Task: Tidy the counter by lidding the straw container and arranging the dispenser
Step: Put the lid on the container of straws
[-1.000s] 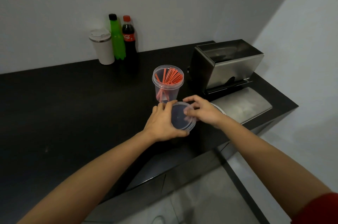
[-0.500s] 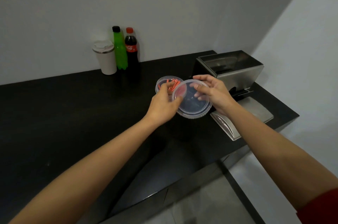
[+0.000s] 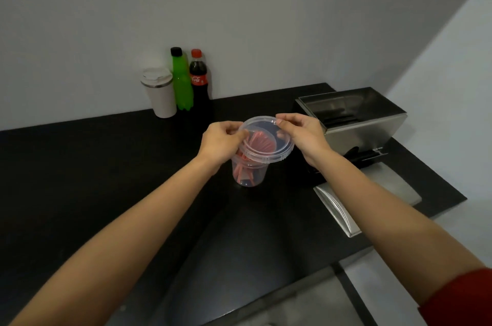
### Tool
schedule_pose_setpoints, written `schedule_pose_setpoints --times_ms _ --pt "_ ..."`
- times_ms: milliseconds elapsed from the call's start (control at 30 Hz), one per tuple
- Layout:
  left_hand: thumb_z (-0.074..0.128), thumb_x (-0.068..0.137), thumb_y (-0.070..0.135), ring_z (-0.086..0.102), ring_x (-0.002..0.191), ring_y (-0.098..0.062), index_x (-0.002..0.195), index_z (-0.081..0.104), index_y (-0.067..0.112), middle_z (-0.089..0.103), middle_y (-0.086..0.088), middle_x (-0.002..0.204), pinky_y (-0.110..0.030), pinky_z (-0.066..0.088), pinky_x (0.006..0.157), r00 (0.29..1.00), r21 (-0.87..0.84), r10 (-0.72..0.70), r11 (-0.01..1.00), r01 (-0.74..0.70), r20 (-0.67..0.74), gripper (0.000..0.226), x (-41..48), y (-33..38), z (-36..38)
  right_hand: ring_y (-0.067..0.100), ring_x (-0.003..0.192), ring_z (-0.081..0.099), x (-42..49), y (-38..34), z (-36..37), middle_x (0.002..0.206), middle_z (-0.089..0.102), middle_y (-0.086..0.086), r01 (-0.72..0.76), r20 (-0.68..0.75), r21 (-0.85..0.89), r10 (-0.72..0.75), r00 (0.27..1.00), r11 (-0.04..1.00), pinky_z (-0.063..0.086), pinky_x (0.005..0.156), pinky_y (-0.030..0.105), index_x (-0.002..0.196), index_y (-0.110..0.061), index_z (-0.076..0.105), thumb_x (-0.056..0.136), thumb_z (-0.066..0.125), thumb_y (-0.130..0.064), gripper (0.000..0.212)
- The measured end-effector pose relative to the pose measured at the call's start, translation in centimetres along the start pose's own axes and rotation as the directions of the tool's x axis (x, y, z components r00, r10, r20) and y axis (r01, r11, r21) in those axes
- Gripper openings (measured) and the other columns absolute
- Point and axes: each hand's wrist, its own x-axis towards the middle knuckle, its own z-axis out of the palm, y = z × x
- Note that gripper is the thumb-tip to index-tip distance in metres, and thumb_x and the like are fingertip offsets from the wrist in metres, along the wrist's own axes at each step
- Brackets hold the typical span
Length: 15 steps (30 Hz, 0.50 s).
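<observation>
Both hands hold a clear round lid (image 3: 267, 140) tilted over the mouth of the straw container (image 3: 249, 172), a clear plastic cup of red straws (image 3: 243, 171) standing on the black counter (image 3: 80, 171) near its middle. The left hand (image 3: 220, 142) pinches the lid's left edge between thumb and fingers, and the right hand (image 3: 303, 133) pinches its far right edge the same way. The lid's near rim sits low against the cup's mouth while the far rim is raised, so it is not yet seated. Just right of the cup stands the steel dispenser (image 3: 356, 123), its top open. At the far wall stand a white tumbler (image 3: 159, 93), a green bottle (image 3: 181, 80) and a cola bottle (image 3: 199, 80), side by side.
</observation>
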Motion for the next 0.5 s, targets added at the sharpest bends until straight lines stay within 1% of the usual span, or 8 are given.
schedule_pose_setpoints --times_ms 67,167,200,300,400,500 --pt "0.060 0.089 0.021 0.067 0.085 -0.010 0.122 0.059 0.016 0.068 -0.001 0.101 -0.032 0.057 0.078 0.999 0.017 -0.021 1.000 0.022 -0.031 0.034 0.4 0.1 0.2 0.014 0.102 0.062 1.0 0.2 0.1 0.108 0.066 -0.001 0.017 0.035 -0.052 -0.015 0.999 0.998 0.053 0.087 0.032 0.111 -0.016 0.065 0.084 0.065 -0.016 0.026" --pt "0.059 0.089 0.021 0.066 0.082 -0.009 0.122 0.059 0.016 0.066 0.000 0.100 -0.028 0.055 0.071 0.996 0.053 -0.038 0.998 0.042 -0.080 0.033 1.1 0.2 0.3 0.008 0.098 0.061 2.1 0.6 0.3 0.101 0.064 -0.008 0.051 0.090 -0.122 -0.040 0.995 0.991 0.050 0.075 0.021 0.112 -0.019 0.063 0.084 0.064 -0.017 0.028" --pt "0.059 0.090 0.021 0.066 0.081 -0.009 0.122 0.060 0.016 0.066 0.000 0.100 -0.026 0.055 0.070 0.995 0.062 -0.040 0.997 0.045 -0.092 0.033 1.3 0.2 0.3 0.007 0.096 0.061 2.4 0.8 0.3 0.100 0.064 -0.009 0.060 0.117 -0.139 -0.044 0.992 0.988 0.050 0.073 0.020 0.112 -0.020 0.063 0.084 0.064 -0.017 0.028" --pt "0.058 0.090 0.020 0.066 0.083 -0.010 0.122 0.060 0.016 0.066 -0.002 0.106 -0.027 0.055 0.069 0.992 0.079 -0.058 0.995 0.067 -0.112 0.032 1.5 -0.1 0.2 0.007 0.092 0.063 2.9 1.5 0.5 0.099 0.064 -0.008 0.075 0.182 -0.170 -0.043 0.982 0.983 0.053 0.074 0.023 0.110 -0.023 0.063 0.085 0.063 -0.017 0.026" --pt "0.059 0.090 0.019 0.066 0.085 -0.011 0.122 0.060 0.016 0.066 -0.003 0.107 -0.030 0.057 0.073 0.991 0.102 -0.067 0.992 0.079 -0.115 0.033 1.4 -0.5 0.2 0.001 0.086 0.062 3.2 1.9 0.7 0.096 0.063 -0.013 0.134 0.184 -0.209 -0.095 0.978 0.969 0.049 0.066 0.015 0.109 -0.025 0.063 0.085 0.063 -0.019 0.024" --pt "0.059 0.089 0.019 0.065 0.087 -0.010 0.121 0.061 0.016 0.066 -0.002 0.110 -0.029 0.057 0.074 0.991 0.121 -0.054 0.990 0.069 -0.125 0.032 1.5 -0.8 0.2 -0.001 0.088 0.059 3.3 2.1 1.1 0.092 0.060 -0.016 0.167 0.184 -0.237 -0.124 0.975 0.957 0.046 0.067 0.014 0.109 -0.024 0.063 0.086 0.062 -0.019 0.024"
